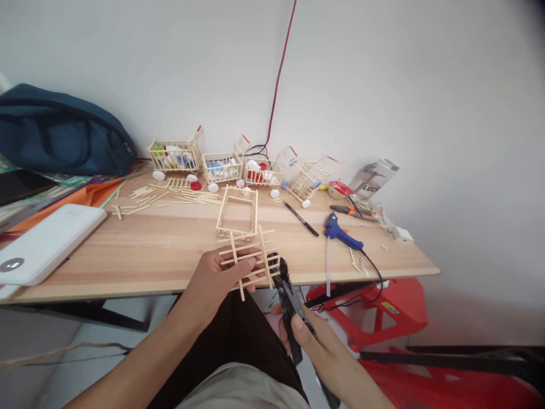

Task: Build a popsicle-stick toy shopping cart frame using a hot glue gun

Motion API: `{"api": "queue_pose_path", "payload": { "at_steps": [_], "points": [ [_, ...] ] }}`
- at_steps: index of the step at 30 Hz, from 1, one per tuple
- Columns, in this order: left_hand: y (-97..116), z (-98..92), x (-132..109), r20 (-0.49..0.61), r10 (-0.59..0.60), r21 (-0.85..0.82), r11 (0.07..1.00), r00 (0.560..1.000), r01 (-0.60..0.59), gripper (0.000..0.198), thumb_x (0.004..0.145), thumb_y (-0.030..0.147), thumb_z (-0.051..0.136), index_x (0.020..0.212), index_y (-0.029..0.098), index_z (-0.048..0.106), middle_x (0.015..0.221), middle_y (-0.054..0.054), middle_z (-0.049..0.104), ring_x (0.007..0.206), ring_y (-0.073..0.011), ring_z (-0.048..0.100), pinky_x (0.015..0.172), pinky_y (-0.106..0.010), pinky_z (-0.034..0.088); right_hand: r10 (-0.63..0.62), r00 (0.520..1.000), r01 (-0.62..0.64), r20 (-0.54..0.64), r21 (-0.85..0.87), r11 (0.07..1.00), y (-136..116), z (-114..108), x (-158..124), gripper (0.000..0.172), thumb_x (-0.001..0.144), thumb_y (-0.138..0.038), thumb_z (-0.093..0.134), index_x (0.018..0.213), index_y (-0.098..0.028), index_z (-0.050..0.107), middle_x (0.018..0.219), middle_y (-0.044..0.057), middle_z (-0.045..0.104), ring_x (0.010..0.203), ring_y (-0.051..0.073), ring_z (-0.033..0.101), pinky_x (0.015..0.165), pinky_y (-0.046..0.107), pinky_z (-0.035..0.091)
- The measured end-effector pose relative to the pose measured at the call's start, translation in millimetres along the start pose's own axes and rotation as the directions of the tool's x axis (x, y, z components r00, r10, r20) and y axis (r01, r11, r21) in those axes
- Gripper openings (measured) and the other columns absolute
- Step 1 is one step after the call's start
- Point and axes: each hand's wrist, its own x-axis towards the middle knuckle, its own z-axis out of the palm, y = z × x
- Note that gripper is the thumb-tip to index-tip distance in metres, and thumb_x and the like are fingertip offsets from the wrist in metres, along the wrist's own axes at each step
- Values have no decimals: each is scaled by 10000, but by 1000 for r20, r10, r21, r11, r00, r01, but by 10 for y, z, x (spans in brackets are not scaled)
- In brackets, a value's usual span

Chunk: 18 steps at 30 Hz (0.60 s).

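My left hand [225, 270] grips a lattice of thin wooden sticks [238, 257], thumb on top, just over the table's front edge. Two longer sticks cross several shorter ones in it. A black hand cutter [289, 301] is in my right hand [309, 335], fingers wrapped round its handles. Its jaws are at the right-hand stick ends of the lattice; whether they are closed on one I cannot tell. Just behind the lattice stands an open rectangular stick frame [256, 211].
Along the wall stand several small stick carts [174, 156] holding colourful bits. Loose sticks [196, 196] lie at mid-left. A pen [301, 219], blue glue gun [340, 233] and orange-handled pliers [353, 212] lie right. A white power bank [51, 241] and blue bag [63, 133] are left. A red stool [400, 307] stands below.
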Motion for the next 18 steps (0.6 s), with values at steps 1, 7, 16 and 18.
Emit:
{"api": "queue_pose_path", "payload": {
  "at_steps": [1,7,16,18],
  "points": [
    [3,-3,-5,-2,3,5,1000,1000,-3,402,689,338,821,1004,106,730,933,-119,772,846,-264,738,524,-224,556,-2,1000,2,-9,-2,1000,1,7,-1,577,927,-666,372,1126,-190,632,763,44,650,712,186,636,671,280,540],
    [5,14,-56,-53,63,73,996,997,-59,338,670,318,816,937,118,761,899,-100,775,776,-236,731,520,-228,560,24,999,-26,-29,-50,998,-1,28,-11,597,909,-703,351,1054,-207,649,679,33,628,611,185,604,572,270,531],
    [-115,-32,-72,-88,122,100,989,989,-113,287,678,316,820,907,149,778,879,-84,775,724,-220,715,546,-247,556,-123,992,116,-9,-263,958,37,-34,50,446,975,-553,366,1006,-187,618,811,37,657,728,190,594,675,281,466],
    [-137,-54,-84,-88,127,94,988,988,-119,262,693,305,815,900,149,778,859,-75,775,655,-181,691,581,-247,554,-138,990,132,1,-287,949,53,-50,56,421,973,-538,393,1052,-184,606,854,41,663,744,191,596,662,277,448]
  ]
}}
